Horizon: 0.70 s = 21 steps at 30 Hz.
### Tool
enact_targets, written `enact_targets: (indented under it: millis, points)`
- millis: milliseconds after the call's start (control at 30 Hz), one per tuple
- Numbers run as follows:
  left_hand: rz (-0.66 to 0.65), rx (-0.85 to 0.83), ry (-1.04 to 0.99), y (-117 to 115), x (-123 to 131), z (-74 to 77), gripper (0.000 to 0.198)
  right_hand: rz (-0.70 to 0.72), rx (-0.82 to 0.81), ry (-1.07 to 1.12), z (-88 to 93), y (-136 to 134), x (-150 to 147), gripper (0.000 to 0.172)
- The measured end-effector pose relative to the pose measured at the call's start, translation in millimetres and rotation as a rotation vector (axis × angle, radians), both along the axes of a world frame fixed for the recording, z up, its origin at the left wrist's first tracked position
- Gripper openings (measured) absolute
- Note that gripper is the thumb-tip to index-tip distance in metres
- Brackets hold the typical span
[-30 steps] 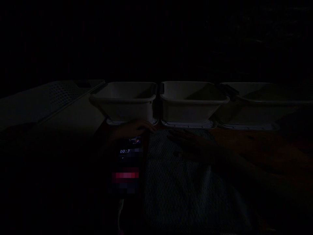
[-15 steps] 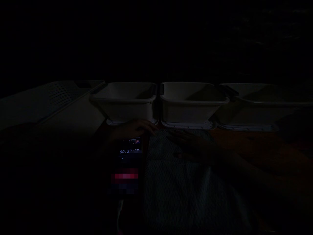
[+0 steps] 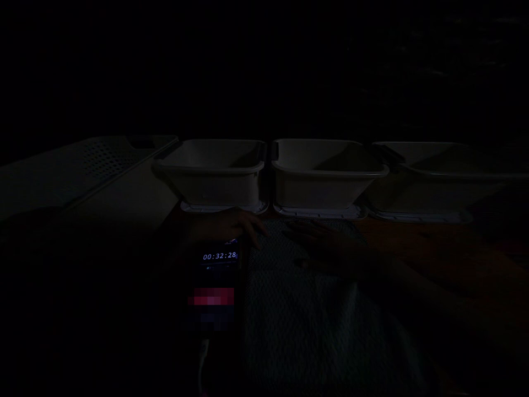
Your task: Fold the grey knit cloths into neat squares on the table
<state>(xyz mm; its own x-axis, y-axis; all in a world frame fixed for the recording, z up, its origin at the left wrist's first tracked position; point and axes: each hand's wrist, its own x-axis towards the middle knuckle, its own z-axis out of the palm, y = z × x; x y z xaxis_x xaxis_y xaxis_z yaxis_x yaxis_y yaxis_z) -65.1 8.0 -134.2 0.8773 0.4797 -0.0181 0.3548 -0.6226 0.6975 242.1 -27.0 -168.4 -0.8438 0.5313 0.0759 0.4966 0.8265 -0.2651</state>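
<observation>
The scene is very dark. My left hand rests at the top end of a phone with a lit timer screen, its fingers curled over the phone's top right corner toward a pale textured cloth. My right hand lies flat on the cloth's far end, fingers stretched out to the left. The cloth is spread on a wooden table right of the phone.
Three white plastic tubs stand in a row at the back: left, middle, right. A flat white perforated lid or board lies at the far left. Everything beyond is black.
My left hand's fingers have slid down a little over the phone's top, covering the small picture above the timer. The right hand stays flat on the cloth.
</observation>
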Motion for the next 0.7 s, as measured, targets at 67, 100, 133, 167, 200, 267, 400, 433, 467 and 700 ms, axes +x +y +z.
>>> enact_targets:
  millis: [67,100,133,167,200,267,400,433,467,700]
  points:
    - [0.006,-0.010,0.003,0.1,0.3,1.3,0.039,-0.008,-0.008,-0.001,0.9,-0.7,-0.3,0.069]
    - [0.010,-0.012,0.001,-0.1,0.7,1.6,0.039,-0.012,-0.010,-0.004,1.4,-1.0,-0.5,0.069]
    - [0.012,-0.012,-0.003,-0.2,1.0,1.5,0.039,-0.015,-0.009,-0.008,1.7,-1.2,-0.6,0.069]
    - [0.012,-0.011,-0.010,-0.2,1.1,1.0,0.039,-0.016,-0.005,-0.013,1.8,-1.2,-0.6,0.069]
    - [0.010,-0.010,-0.016,0.0,1.2,0.3,0.039,-0.016,0.001,-0.019,1.5,-1.1,-0.6,0.069]
    - [0.009,-0.009,-0.025,0.8,1.0,-1.1,0.038,-0.017,0.011,-0.024,0.4,-0.3,-0.4,0.069]
    - [0.020,0.003,-0.022,1.6,0.7,-1.4,0.036,0.003,0.019,0.006,-1.1,0.7,0.1,0.069]
    - [0.019,0.003,-0.020,1.5,0.7,-1.1,0.036,0.005,0.019,0.011,-0.8,0.6,0.0,0.069]
    - [0.017,0.002,-0.020,1.3,0.8,-0.8,0.037,0.002,0.017,0.013,-0.2,0.3,-0.1,0.068]
    - [0.022,0.026,-0.016,0.9,0.5,-2.4,0.041,0.010,0.028,-0.035,0.5,1.2,0.2,0.068]
